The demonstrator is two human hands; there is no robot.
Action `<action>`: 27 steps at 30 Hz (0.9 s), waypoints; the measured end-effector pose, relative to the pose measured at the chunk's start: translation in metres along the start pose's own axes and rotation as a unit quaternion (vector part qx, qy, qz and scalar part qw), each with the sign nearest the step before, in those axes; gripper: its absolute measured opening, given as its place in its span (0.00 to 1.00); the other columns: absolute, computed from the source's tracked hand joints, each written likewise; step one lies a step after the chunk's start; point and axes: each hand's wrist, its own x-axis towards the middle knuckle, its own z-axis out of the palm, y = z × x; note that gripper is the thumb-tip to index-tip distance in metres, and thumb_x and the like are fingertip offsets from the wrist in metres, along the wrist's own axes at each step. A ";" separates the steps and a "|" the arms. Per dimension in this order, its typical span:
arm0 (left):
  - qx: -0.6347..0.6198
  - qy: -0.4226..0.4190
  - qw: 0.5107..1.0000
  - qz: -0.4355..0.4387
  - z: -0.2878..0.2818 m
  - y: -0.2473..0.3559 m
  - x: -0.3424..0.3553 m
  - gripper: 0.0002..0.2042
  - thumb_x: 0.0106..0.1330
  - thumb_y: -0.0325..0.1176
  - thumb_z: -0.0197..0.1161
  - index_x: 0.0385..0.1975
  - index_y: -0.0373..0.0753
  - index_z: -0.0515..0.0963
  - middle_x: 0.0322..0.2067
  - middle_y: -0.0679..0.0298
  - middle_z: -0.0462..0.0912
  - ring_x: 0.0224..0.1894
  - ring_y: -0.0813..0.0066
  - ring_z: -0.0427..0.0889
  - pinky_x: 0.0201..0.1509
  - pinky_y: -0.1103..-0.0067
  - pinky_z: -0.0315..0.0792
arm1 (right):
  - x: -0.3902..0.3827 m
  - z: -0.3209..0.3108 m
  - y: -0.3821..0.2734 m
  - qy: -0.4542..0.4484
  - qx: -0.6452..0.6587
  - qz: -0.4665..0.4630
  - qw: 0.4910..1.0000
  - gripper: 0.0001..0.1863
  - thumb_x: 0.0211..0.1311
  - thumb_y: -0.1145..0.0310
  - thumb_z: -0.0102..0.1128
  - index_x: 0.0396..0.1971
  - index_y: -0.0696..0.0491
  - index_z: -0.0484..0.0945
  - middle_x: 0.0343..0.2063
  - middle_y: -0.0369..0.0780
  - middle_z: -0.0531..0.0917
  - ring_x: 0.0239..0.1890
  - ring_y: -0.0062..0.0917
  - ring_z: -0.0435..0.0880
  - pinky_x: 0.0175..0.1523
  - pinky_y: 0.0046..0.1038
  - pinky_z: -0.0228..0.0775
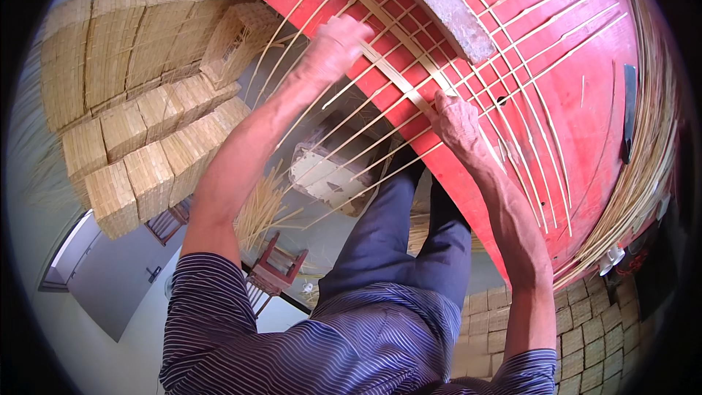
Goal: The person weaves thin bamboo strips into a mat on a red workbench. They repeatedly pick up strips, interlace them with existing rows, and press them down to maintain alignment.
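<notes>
An open lattice of thin pale bamboo strips (526,143) lies across a red board (578,117), overhanging its front edge. My left hand (338,45), slightly blurred, is curled at the upper left end of a wider flat strip (391,69) woven into the lattice; what its fingers hold is hard to see. My right hand (457,121) grips that strip's lower right end, its fingers bent over it. A long, rough stone block (437,7) rests on the lattice above both hands.
Stacked bamboo bundles (131,66) fill the left side. Long loose strips (629,175) run along the board's right edge. Below are a wooden chair (278,267), scattered strips (259,216) and a pale block (322,179). A dark flat tool (629,113) lies at the right.
</notes>
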 end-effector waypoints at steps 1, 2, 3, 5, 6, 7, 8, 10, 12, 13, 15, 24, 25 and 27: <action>0.073 -0.074 0.994 0.030 0.004 0.013 -0.001 0.13 0.60 0.26 0.61 0.46 0.39 0.78 0.42 0.59 0.78 0.47 0.61 0.77 0.54 0.65 0.74 | 0.002 -0.003 -0.001 -0.001 0.012 -0.001 1.000 0.21 0.65 0.52 0.63 0.31 0.58 0.75 0.21 0.49 0.83 0.29 0.45 0.86 0.32 0.45 0.76; 0.100 -0.074 0.991 0.048 0.013 0.019 -0.002 0.12 0.60 0.26 0.60 0.45 0.40 0.78 0.41 0.59 0.77 0.47 0.61 0.76 0.52 0.64 0.73 | 0.003 -0.009 -0.004 -0.003 0.025 -0.002 1.000 0.21 0.64 0.52 0.64 0.31 0.58 0.75 0.22 0.49 0.83 0.29 0.45 0.86 0.32 0.45 0.76; 0.124 -0.076 0.987 0.067 0.019 0.025 -0.001 0.12 0.60 0.26 0.60 0.43 0.40 0.78 0.40 0.59 0.75 0.46 0.60 0.76 0.49 0.64 0.72 | 0.001 -0.012 -0.003 -0.005 0.036 0.000 0.999 0.21 0.64 0.51 0.64 0.31 0.58 0.75 0.22 0.48 0.84 0.29 0.44 0.86 0.32 0.45 0.76; 0.109 -0.067 0.986 0.104 0.020 0.021 0.006 0.11 0.59 0.26 0.59 0.42 0.40 0.77 0.39 0.58 0.75 0.46 0.59 0.76 0.47 0.64 0.70 | 0.002 -0.010 -0.001 0.002 0.029 0.005 1.000 0.22 0.60 0.51 0.67 0.31 0.57 0.75 0.23 0.47 0.84 0.29 0.44 0.86 0.32 0.44 0.75; 0.101 -0.064 0.985 0.123 0.021 0.019 0.008 0.11 0.59 0.26 0.59 0.42 0.41 0.77 0.39 0.57 0.75 0.46 0.58 0.75 0.46 0.64 0.70 | 0.002 -0.011 -0.003 0.001 0.033 0.007 0.999 0.21 0.60 0.52 0.68 0.30 0.57 0.75 0.23 0.47 0.84 0.29 0.44 0.86 0.32 0.44 0.75; 0.100 -0.068 0.985 0.122 0.022 0.016 0.011 0.11 0.59 0.26 0.59 0.42 0.40 0.77 0.39 0.57 0.75 0.46 0.57 0.75 0.46 0.64 0.70 | 0.002 -0.011 -0.004 0.000 0.037 0.010 0.999 0.21 0.59 0.52 0.69 0.30 0.57 0.75 0.23 0.47 0.84 0.29 0.44 0.86 0.32 0.44 0.75; 0.100 -0.072 0.985 0.121 0.022 0.012 0.014 0.12 0.59 0.27 0.59 0.43 0.40 0.77 0.40 0.56 0.75 0.46 0.56 0.75 0.47 0.64 0.70 | 0.003 -0.008 -0.003 0.005 0.030 0.007 1.000 0.21 0.57 0.52 0.69 0.31 0.57 0.76 0.23 0.48 0.84 0.28 0.45 0.86 0.31 0.44 0.75; 0.111 -0.083 0.983 0.121 0.018 0.009 0.020 0.13 0.57 0.27 0.59 0.44 0.39 0.76 0.41 0.56 0.75 0.47 0.55 0.76 0.47 0.63 0.70 | 0.005 -0.010 -0.007 -0.015 -0.003 0.018 1.000 0.22 0.57 0.52 0.70 0.31 0.57 0.76 0.22 0.48 0.84 0.28 0.44 0.86 0.31 0.44 0.75; 0.133 -0.107 0.976 0.135 0.015 0.007 0.023 0.14 0.57 0.27 0.59 0.44 0.39 0.76 0.41 0.55 0.75 0.47 0.55 0.76 0.46 0.63 0.71 | 0.007 -0.011 -0.015 -0.012 -0.042 0.019 0.999 0.22 0.55 0.52 0.70 0.33 0.57 0.77 0.22 0.48 0.84 0.27 0.42 0.86 0.31 0.44 0.76; 0.145 -0.119 0.972 0.141 0.013 0.006 0.024 0.14 0.57 0.27 0.59 0.44 0.39 0.76 0.41 0.55 0.75 0.47 0.55 0.76 0.46 0.63 0.71 | 0.010 -0.010 -0.019 -0.012 -0.036 0.009 0.999 0.22 0.55 0.52 0.71 0.33 0.57 0.77 0.22 0.48 0.84 0.27 0.42 0.87 0.31 0.43 0.76; 0.134 -0.148 0.970 0.140 0.011 0.005 0.028 0.14 0.56 0.26 0.60 0.44 0.39 0.76 0.41 0.55 0.76 0.47 0.55 0.76 0.46 0.63 0.71 | 0.017 -0.011 -0.022 -0.009 -0.026 -0.009 1.000 0.22 0.54 0.53 0.71 0.34 0.57 0.77 0.22 0.48 0.84 0.27 0.41 0.87 0.31 0.43 0.76; 0.130 -0.152 0.965 0.172 0.013 -0.010 0.047 0.16 0.54 0.26 0.64 0.45 0.42 0.78 0.38 0.57 0.78 0.46 0.55 0.79 0.49 0.62 0.72 | 0.027 -0.007 -0.012 -0.025 0.043 0.025 0.998 0.21 0.47 0.58 0.75 0.32 0.57 0.78 0.23 0.51 0.83 0.30 0.47 0.85 0.34 0.45 0.75; 0.133 -0.152 0.963 0.178 0.014 -0.011 0.051 0.16 0.54 0.27 0.64 0.44 0.42 0.78 0.36 0.57 0.79 0.45 0.55 0.79 0.49 0.62 0.72 | 0.029 -0.007 -0.010 -0.028 0.040 0.025 0.998 0.21 0.47 0.57 0.75 0.31 0.57 0.78 0.24 0.51 0.83 0.30 0.47 0.85 0.34 0.45 0.75; 0.142 -0.158 0.959 0.186 0.015 -0.011 0.057 0.15 0.53 0.27 0.64 0.42 0.42 0.79 0.33 0.57 0.80 0.43 0.55 0.80 0.49 0.61 0.72 | 0.032 -0.007 -0.009 -0.039 0.033 0.026 0.998 0.21 0.45 0.56 0.76 0.30 0.57 0.79 0.24 0.51 0.83 0.30 0.47 0.85 0.33 0.45 0.75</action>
